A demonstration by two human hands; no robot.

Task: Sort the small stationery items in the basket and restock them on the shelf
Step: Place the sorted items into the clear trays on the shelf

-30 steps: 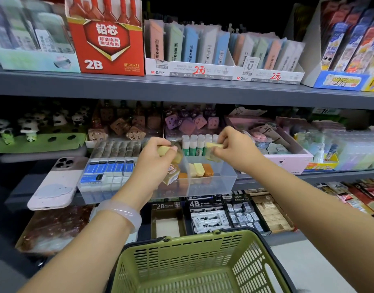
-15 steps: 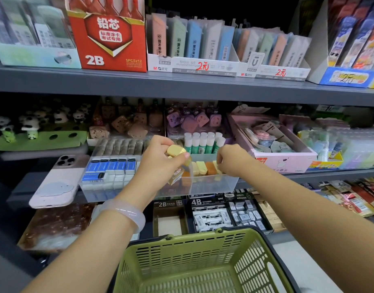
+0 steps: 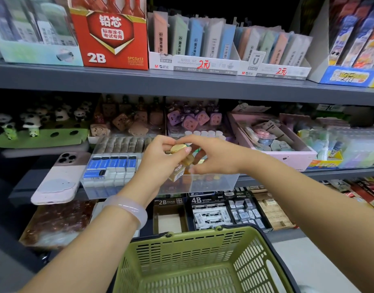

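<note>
My left hand [image 3: 158,163] grips a small bunch of erasers in front of the middle shelf: a yellow eraser [image 3: 178,148] on top and wrapped brownish erasers [image 3: 178,171] below it. My right hand [image 3: 215,158] reaches in from the right, its straight fingertips touching the top of the yellow eraser, thumb spread lower. Behind both hands stands a clear plastic bin [image 3: 215,182] with a few coloured erasers inside. The green basket [image 3: 203,256] sits low in front of me; its inside shows no items in view.
Blue-and-white erasers [image 3: 112,166] fill a clear tray left of the bin, and a phone [image 3: 59,178] lies on the shelf edge beside it. Glue sticks [image 3: 205,134] stand behind the bin, a pink box [image 3: 287,153] to the right. Boxed 2B and 4B erasers [image 3: 211,210] line the lower shelf.
My right hand left the clear bin and moved left and up to the yellow eraser in my left hand. The left hand stayed in place with its bunch.
</note>
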